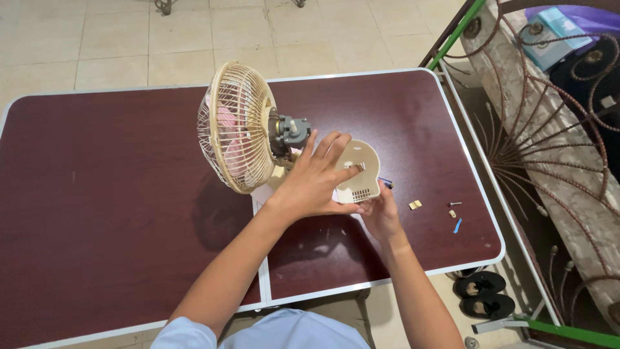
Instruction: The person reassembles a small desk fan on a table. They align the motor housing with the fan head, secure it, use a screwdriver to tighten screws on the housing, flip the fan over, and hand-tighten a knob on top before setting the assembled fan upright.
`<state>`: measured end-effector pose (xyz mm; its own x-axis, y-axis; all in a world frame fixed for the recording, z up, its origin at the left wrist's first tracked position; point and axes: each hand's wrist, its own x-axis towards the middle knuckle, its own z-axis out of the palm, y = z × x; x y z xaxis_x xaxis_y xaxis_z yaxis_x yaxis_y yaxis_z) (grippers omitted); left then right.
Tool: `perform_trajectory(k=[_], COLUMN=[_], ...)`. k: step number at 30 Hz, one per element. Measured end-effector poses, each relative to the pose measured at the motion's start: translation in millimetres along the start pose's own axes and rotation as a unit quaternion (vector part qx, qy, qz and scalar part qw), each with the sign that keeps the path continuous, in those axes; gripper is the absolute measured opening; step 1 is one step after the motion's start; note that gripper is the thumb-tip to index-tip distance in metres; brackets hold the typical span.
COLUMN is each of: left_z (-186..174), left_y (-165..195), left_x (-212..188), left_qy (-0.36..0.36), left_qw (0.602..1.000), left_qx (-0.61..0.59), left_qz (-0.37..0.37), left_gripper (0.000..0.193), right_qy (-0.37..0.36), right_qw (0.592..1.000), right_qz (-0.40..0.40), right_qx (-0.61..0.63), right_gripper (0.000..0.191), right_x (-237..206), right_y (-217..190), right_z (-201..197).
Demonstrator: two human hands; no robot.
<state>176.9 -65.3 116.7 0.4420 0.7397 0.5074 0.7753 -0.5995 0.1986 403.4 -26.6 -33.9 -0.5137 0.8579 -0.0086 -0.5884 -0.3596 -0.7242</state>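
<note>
I have the cream motor cover (359, 169) in both hands just behind the fan (236, 126), which stands near the middle of the desk (116, 194). My left hand (314, 184) lies spread over its top; my right hand (380, 210) pinches its lower edge. Best I keep it square to the bare motor (288, 132) and mind the loose screw (454, 204) nearby.

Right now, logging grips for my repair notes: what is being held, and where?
Left hand grips the cream motor cover across its top; right hand supports its vented lower edge.
</note>
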Motion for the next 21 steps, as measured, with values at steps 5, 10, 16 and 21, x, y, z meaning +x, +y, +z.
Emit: perform_trajectory(k=[5, 10, 16, 21], left_z=[0, -1, -5, -9], left_y=[2, 4, 4, 4], left_x=[1, 2, 0, -2], left_qy=[0.006, 0.042, 0.048, 0.063], left_qw=[1.0, 0.996, 0.991, 0.989], left_qx=[-0.02, -0.079, -0.122, -0.134], left_qz=[-0.011, -0.009, -0.025, -0.023], left_gripper=[0.072, 0.073, 0.072, 0.082], right_qy=[0.006, 0.005, 0.008, 0.096], right_qw=[1.0, 1.0, 0.999, 0.995], right_qz=[0.012, 0.018, 0.021, 0.011], right_qx=[-0.009, -0.003, 0.027, 0.038], right_gripper=[0.053, 0.058, 0.063, 0.06], right_x=[1, 2, 4, 18], right_y=[-7, -12, -14, -17], right_z=[8, 23, 31, 41])
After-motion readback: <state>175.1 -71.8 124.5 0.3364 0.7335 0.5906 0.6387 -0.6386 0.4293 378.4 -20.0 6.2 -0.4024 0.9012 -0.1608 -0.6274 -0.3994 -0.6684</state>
